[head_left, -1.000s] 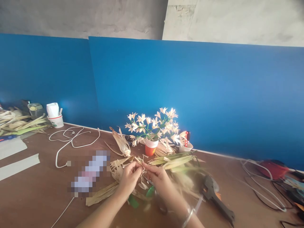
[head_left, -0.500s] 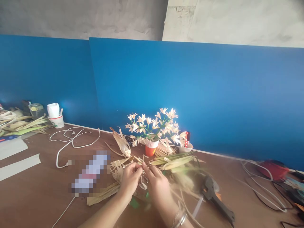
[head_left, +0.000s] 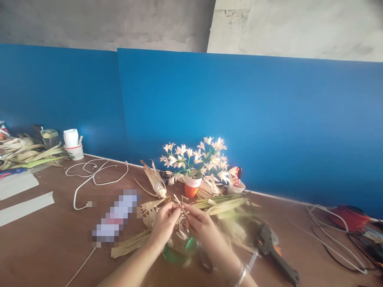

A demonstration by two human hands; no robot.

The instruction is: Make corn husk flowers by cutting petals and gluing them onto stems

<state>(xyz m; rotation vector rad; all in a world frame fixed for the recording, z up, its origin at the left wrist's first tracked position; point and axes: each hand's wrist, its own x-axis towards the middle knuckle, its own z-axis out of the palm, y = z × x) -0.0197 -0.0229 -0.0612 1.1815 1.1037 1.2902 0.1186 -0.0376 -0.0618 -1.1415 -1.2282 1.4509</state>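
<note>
A thin pale strip of corn husk (head_left: 180,203) slants up between my two hands, above a pile of cut husk pieces. My left hand (head_left: 164,224) is closed in a pinch, its fingertips at the strip's left side. From the other side my right hand (head_left: 202,225) pinches the strip's lower part between thumb and fingers. Exactly where the left fingertips grip is partly hidden. Just behind stands an orange and white paper cup (head_left: 192,186) filled with pale husk flowers (head_left: 206,157) on green stems. Green husk leaves (head_left: 224,206) lie beyond my right hand.
A black glue gun (head_left: 275,255) lies at the right. A blurred-out rectangular object (head_left: 116,217) is to the left, with a white cable (head_left: 79,187) behind it. More husks (head_left: 32,157) and a white cup (head_left: 73,151) stand far left. A blue partition (head_left: 239,107) borders the table.
My hands have drawn slightly apart, and the pale strip now shows upright between the fingertips. My right wrist has swung outward to the right. The view has shifted slightly.
</note>
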